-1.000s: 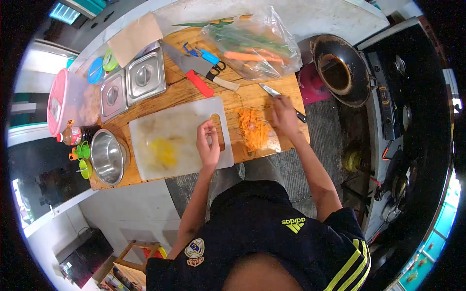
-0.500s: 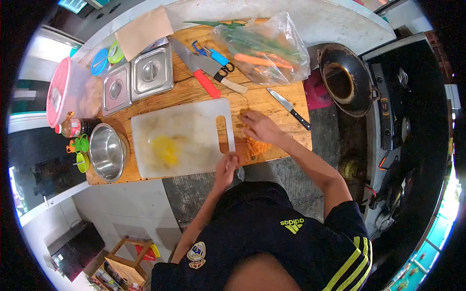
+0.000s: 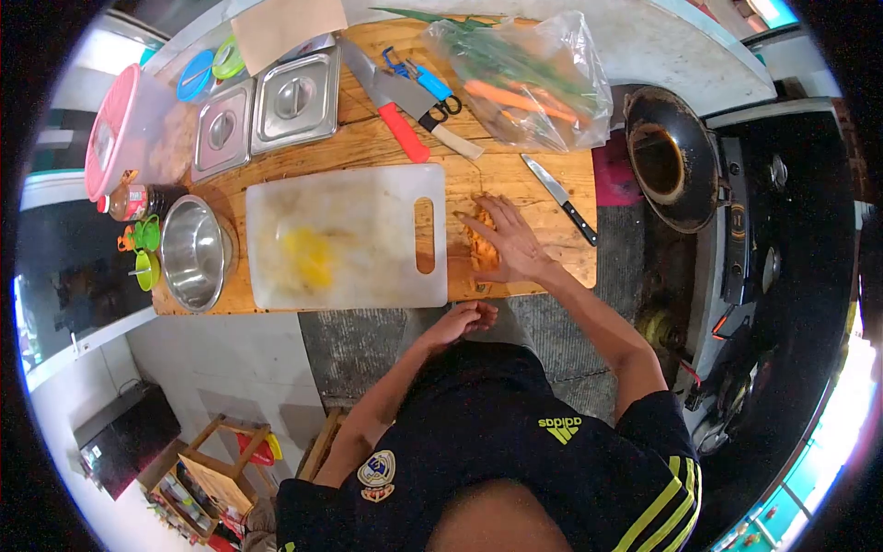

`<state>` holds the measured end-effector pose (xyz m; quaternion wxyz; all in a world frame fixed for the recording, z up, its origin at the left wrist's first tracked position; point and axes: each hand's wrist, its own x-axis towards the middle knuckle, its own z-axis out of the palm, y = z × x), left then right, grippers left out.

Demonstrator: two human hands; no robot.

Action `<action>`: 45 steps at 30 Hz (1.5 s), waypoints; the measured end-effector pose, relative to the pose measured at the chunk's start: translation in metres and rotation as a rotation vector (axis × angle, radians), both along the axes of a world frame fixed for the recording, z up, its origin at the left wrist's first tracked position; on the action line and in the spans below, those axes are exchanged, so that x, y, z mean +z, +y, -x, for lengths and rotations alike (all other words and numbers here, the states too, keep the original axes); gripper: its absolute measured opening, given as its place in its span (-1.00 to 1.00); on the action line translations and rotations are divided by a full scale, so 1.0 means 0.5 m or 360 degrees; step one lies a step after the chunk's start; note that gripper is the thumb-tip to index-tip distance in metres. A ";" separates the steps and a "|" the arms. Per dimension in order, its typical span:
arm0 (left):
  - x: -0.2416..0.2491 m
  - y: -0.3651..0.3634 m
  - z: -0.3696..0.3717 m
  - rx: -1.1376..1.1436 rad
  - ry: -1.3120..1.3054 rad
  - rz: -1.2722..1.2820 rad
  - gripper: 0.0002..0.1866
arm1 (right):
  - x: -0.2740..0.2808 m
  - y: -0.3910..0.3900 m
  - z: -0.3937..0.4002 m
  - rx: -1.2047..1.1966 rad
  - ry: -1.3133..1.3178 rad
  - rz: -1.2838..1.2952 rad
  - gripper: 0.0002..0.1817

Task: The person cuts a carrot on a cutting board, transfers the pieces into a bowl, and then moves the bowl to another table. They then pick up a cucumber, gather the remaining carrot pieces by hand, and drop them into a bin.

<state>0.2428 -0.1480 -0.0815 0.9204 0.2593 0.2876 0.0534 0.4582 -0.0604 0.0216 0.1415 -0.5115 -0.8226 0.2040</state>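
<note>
My right hand (image 3: 515,247) lies over a small heap of orange shavings (image 3: 482,248) on the wooden table, its fingers spread and pressed down around them. The hand covers part of the heap. Just off the table's front edge, my left hand (image 3: 467,322) is loosely cupped below the shavings, with nothing visible in it. To the left of the heap lies a white cutting board (image 3: 368,221) with a yellow stain and a slot handle. A small knife (image 3: 561,198) with a black handle rests to the right of my right hand.
Behind the board are a red-handled knife (image 3: 391,110), a cleaver (image 3: 432,120), blue-handled scissors (image 3: 432,85) and a clear bag of carrots and greens (image 3: 524,83). A steel bowl (image 3: 195,253) and lidded steel pans (image 3: 294,97) stand left. A wok (image 3: 676,161) sits beyond the right edge.
My right hand has spread its fingers and come down over the shavings. My left hand has left the board's corner and moved right, below the table edge. The view has shifted slightly.
</note>
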 end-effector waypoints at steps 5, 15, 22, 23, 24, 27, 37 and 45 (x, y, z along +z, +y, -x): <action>-0.007 -0.013 0.021 0.0139 0.0010 0.0106 -0.66 | 0.005 -0.062 0.038 0.0182 -0.0024 0.0010 -0.13; 0.058 -0.011 0.040 0.0205 0.0131 0.0038 -0.67 | -0.081 -0.038 0.007 0.0200 -0.0376 -0.0417 -0.23; 0.114 -0.006 0.021 0.0194 0.0107 0.0025 -0.67 | -0.034 -0.017 0.039 -0.0162 -0.0082 -0.0225 -0.27; 0.106 -0.007 0.020 0.0199 0.0068 0.0014 -0.67 | -0.041 -0.014 0.039 -0.0200 -0.0090 -0.0239 -0.28; 0.094 -0.007 0.017 0.0203 0.0028 0.0007 -0.68 | -0.052 -0.013 0.041 -0.0198 -0.0113 -0.0284 -0.32; 0.095 -0.002 0.006 0.0268 0.0000 0.0035 -0.68 | -0.087 -0.014 0.036 -0.0157 -0.0156 -0.0412 -0.47; 0.136 0.044 -0.019 0.0650 -0.0200 0.0298 -0.57 | -0.107 0.020 0.006 -0.0194 0.0143 -0.0511 -0.78; 0.166 0.165 -0.092 0.0700 -0.0011 -0.0061 -0.51 | 0.028 0.016 0.033 -0.0113 0.0466 -0.0386 -0.77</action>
